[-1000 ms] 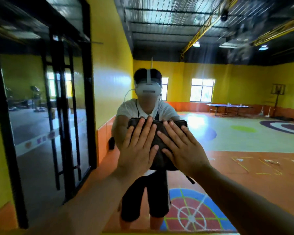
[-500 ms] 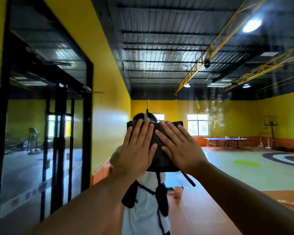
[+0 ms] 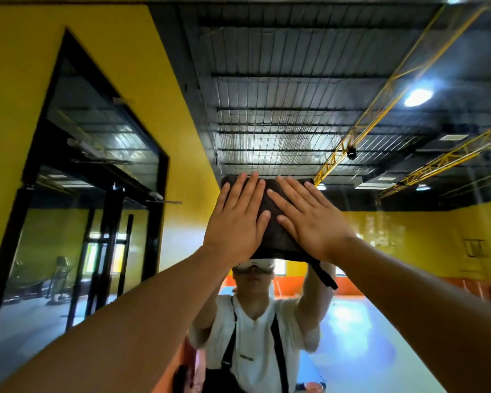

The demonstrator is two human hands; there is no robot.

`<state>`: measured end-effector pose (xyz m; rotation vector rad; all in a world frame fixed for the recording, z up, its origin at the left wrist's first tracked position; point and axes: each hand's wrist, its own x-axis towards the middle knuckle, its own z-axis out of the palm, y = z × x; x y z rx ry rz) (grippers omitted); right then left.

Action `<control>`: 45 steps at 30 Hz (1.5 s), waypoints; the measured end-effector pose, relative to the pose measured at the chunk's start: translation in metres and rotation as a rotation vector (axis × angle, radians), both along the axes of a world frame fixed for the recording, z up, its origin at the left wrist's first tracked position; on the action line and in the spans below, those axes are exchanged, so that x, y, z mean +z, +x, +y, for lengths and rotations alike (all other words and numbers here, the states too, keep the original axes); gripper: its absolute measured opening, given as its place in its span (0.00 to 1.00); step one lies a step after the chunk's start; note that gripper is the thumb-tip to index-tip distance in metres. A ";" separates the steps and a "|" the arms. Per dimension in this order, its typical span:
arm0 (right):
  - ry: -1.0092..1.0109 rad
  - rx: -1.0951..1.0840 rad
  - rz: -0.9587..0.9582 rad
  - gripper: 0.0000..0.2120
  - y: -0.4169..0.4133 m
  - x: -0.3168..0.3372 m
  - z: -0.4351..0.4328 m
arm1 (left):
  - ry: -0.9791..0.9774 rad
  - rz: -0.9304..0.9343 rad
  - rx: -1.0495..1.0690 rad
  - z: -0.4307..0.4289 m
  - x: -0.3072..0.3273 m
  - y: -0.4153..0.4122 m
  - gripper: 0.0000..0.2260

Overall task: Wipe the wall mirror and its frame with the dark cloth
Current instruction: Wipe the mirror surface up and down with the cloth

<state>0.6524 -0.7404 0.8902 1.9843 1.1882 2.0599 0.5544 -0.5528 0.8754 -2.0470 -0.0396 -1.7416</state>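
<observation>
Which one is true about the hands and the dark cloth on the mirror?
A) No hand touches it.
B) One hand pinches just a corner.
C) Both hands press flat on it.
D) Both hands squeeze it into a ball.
C: the left hand and the right hand lie flat, fingers straight and spread, on the dark cloth, pressing it against the mirror.

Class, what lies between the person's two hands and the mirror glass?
The dark cloth, flat under the left hand and right hand, in the head view.
</observation>
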 end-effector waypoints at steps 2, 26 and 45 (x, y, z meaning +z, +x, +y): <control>-0.010 -0.020 0.014 0.27 -0.001 0.023 -0.002 | 0.004 -0.008 0.003 0.000 0.021 0.001 0.29; 0.331 0.166 0.189 0.28 -0.026 0.089 0.038 | -0.179 -0.149 -0.088 -0.029 0.105 0.015 0.30; 0.313 0.160 0.136 0.30 0.039 0.094 -0.090 | -0.172 -0.142 -0.054 -0.155 0.106 0.075 0.28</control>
